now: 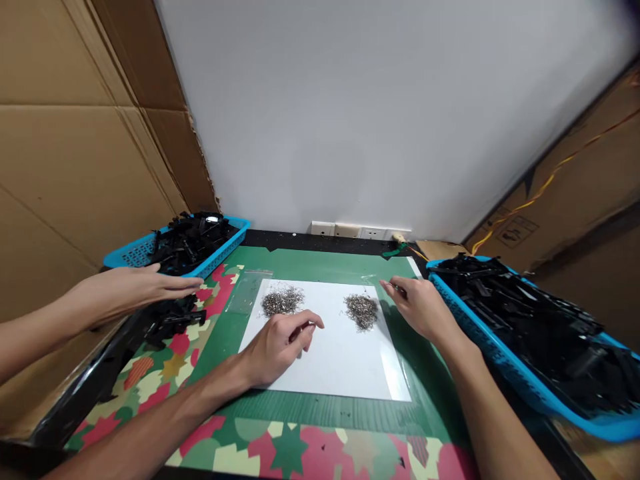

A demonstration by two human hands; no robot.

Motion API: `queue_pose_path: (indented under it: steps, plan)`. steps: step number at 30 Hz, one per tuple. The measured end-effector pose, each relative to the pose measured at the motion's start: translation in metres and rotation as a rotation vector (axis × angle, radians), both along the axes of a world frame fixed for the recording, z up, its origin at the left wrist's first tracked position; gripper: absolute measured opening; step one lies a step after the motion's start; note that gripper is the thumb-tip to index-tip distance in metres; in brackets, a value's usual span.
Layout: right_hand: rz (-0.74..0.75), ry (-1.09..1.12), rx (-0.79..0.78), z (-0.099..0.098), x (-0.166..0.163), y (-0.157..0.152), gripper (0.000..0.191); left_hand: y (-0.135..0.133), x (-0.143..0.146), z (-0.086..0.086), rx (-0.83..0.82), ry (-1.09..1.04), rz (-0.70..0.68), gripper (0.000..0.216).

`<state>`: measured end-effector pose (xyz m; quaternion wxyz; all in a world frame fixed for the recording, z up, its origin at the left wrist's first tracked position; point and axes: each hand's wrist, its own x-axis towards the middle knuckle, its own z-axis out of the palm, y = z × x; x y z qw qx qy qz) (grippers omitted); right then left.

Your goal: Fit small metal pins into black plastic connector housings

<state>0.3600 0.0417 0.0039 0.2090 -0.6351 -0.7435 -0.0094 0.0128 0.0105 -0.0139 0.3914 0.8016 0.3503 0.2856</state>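
Note:
My left hand (283, 343) rests over the white sheet (340, 367), fingers curled, thumb and index close together. Whether something tiny lies between them is too small to make out. Just beyond it is a heap of small silvery metal pieces (281, 301). A second heap of similar pieces (362, 311) lies on the sheet's right part. Beside that heap, my right hand (413, 300) hovers or rests near the sheet's right edge, its fingers bent inward in a pinch. What it holds, if anything, is hidden.
Another person's hand (145, 287) reaches in from the left by a blue basket (227, 250) of black parts. More black parts (175, 320) lie below it. Another blue basket (500, 357) stands right. A clear bag (245, 293) lies left of the sheet; sockets (347, 231) line the wall.

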Motion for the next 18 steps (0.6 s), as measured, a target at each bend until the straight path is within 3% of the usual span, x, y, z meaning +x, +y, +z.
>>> queue_pose_path:
  steps: [5,9,13,16,18]
  plan:
    - [-0.009,-0.006,-0.025,-0.003,0.000,0.001,0.053,0.004,-0.007,0.009,0.139,0.077,0.062,0.030]
    - [-0.011,-0.009,-0.029,-0.006,0.001,0.003,0.052,0.027,-0.033,0.039,0.322,0.138,0.365,0.029]
    - [-0.036,-0.007,-0.016,-0.004,0.004,0.003,0.052,0.080,-0.090,0.074,0.457,0.276,0.702,0.032]
    - [-0.048,0.011,0.004,-0.002,0.009,0.002,0.053,0.130,-0.145,0.089,0.522,0.551,0.822,0.034]
    - [-0.050,0.024,0.016,-0.002,0.013,0.002,0.054,0.158,-0.176,0.092,0.455,0.661,0.838,0.036]
